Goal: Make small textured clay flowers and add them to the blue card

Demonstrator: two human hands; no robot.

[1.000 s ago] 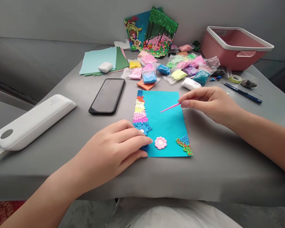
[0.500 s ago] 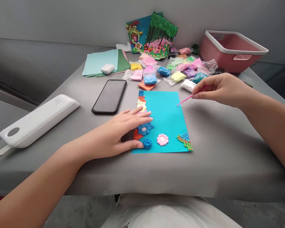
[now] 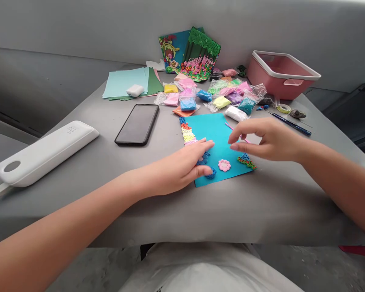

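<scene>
A turquoise sheet (image 3: 214,129) lies on the grey table, turned slightly askew. It carries a strip of coloured clay dots (image 3: 187,132) along its left edge, a pink flower (image 3: 224,165), a small blue flower (image 3: 212,174) and a green-and-blue corner pattern (image 3: 247,161). My left hand (image 3: 182,166) rests flat on the sheet's left side, fingers stretched, the thumb beside the blue flower. My right hand (image 3: 267,140) hovers over the sheet's right edge with curved, parted fingers. A thin pink stick (image 3: 231,127) lies under those fingers and does not look gripped.
Behind the sheet lie several bags of coloured clay (image 3: 222,95), a black phone (image 3: 137,123), stacked paper (image 3: 127,81) with a white earbud case (image 3: 135,90), two finished pictures (image 3: 194,52) and a pink tub (image 3: 281,75). A long white case (image 3: 42,152) sits left, a blue pen (image 3: 288,123) right.
The sheet has turned and slid a little to the right under my left hand. My right hand came back from the clay bags over the sheet, and its pinch on the pink stick has loosened.
</scene>
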